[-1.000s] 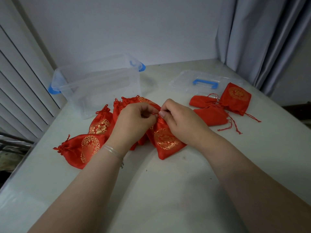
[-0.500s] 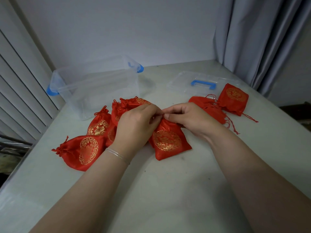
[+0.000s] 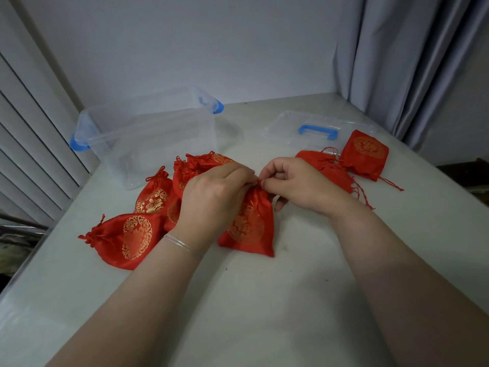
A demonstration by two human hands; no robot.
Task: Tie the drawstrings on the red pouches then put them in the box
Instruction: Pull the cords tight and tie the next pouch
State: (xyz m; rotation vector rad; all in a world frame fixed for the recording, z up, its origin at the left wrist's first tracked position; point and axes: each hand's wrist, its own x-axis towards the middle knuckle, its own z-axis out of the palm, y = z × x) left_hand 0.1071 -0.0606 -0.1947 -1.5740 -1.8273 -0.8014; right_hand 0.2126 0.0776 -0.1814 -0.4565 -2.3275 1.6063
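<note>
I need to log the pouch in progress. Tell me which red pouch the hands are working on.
The centre pouch, its neck pinched by the left hand and right hand. The other pouches lie untouched to either side.

soft dim light, wide-angle edge distortion

The pouches (image 3: 250, 223) are glossy red satin-like cloth with shiny gold print, and their drawstrings (image 3: 366, 197) are thin twisted red cord. Toward the table's far left corner the box (image 3: 148, 133) is clear smooth plastic with glossy blue plastic clips; the lid (image 3: 315, 128) near the far right edge matches it. The table (image 3: 264, 300) is pale, smooth and faintly scuffed. The curtain (image 3: 397, 62) is matt grey cloth.
</note>
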